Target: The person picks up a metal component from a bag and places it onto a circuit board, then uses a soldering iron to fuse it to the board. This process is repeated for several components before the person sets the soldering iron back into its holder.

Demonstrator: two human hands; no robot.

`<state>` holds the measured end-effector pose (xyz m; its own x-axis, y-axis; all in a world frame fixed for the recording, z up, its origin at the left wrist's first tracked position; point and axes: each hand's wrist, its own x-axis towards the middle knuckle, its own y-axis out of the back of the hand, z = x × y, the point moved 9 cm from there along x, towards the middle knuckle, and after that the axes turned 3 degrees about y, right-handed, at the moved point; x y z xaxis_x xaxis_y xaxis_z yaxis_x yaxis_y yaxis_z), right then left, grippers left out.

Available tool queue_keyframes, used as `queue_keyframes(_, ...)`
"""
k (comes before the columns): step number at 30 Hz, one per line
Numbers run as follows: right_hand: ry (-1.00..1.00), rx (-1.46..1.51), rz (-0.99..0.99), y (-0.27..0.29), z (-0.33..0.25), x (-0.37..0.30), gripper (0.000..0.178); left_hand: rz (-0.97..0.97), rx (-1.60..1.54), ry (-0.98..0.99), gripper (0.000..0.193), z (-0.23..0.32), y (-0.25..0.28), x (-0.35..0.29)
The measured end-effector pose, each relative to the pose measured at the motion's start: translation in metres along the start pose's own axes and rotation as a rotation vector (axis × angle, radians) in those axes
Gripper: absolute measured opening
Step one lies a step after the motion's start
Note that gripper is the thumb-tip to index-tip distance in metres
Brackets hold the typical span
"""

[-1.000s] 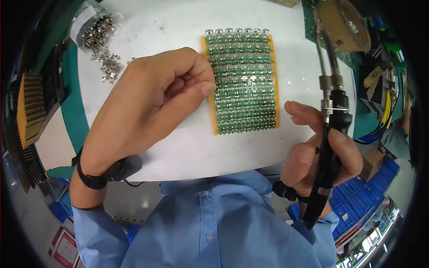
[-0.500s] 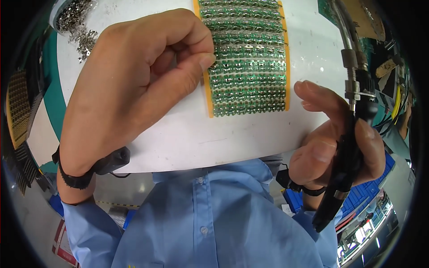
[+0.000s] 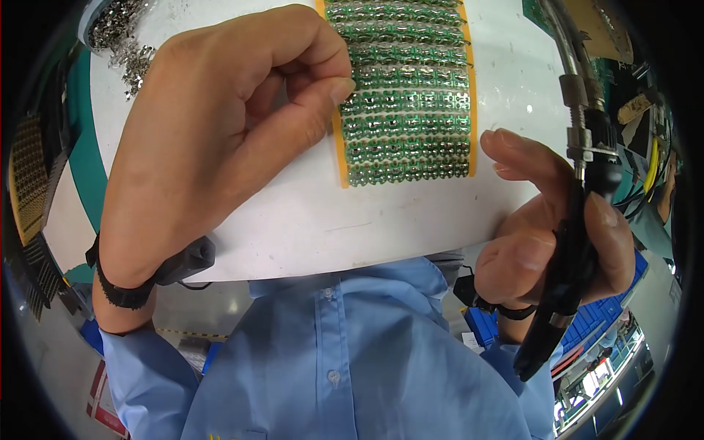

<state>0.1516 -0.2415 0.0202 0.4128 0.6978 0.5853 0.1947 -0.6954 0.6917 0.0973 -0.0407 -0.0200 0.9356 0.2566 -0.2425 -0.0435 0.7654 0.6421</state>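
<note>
A panel of green circuit boards (image 3: 407,103) lies on the white tabletop, its many rows dotted with shiny metal parts and orange strips along both sides. My left hand (image 3: 227,125) reaches over to the panel's left edge, thumb and forefinger pinched together there. Whatever sits between those fingertips is hidden or too small to make out. To the right of the panel, my right hand (image 3: 539,227) grips a slim black pen-shaped tool (image 3: 565,271) that slants down toward me. Its thumb and lower fingers wrap the tool, while the forefinger stretches toward the panel without touching it.
Small silvery metal parts (image 3: 136,66) spill from a round container at the upper left. Metal-fitted hoses (image 3: 576,81) hang at the right, close to my right hand. Blue bins (image 3: 598,319) stand lower right, and brown board panels (image 3: 29,176) at far left.
The panel and tabletop sit very slightly higher in view. My left hand keeps its pinch at the panel's left edge, and my right hand holds the tool almost unchanged.
</note>
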Motion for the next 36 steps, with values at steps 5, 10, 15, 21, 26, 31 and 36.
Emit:
queue_keyframes(5,0.046,-0.038,0.016,-0.013,-0.002,0.002,0.056,0.041,-0.002,-0.068,0.006,-0.003,0.000,0.000)
queue_keyframes(10,0.065,0.003,0.035,-0.010,-0.003,-0.006,0.058,0.033,-0.217,0.065,0.007,-0.009,-0.004,0.001)
queue_keyframes(15,0.107,0.460,-0.097,-0.010,-0.015,-0.003,0.058,0.037,-0.240,0.082,0.008,-0.029,0.004,-0.002)
queue_keyframes(21,0.130,0.533,-0.148,-0.020,-0.019,-0.003,0.058,0.037,-0.249,0.101,0.008,-0.044,0.005,0.005)
queue_keyframes(26,0.105,0.554,-0.154,-0.022,-0.013,-0.002,0.058,0.018,-0.258,0.107,0.009,-0.052,0.004,0.007)
queue_keyframes(31,0.114,0.543,-0.278,-0.027,-0.011,0.005,0.058,0.003,-0.267,0.118,0.009,-0.049,0.002,0.004)
queue_keyframes(36,0.095,0.554,-0.266,-0.024,-0.009,0.003,0.059,-0.019,-0.276,0.118,0.010,-0.045,-0.004,0.013)
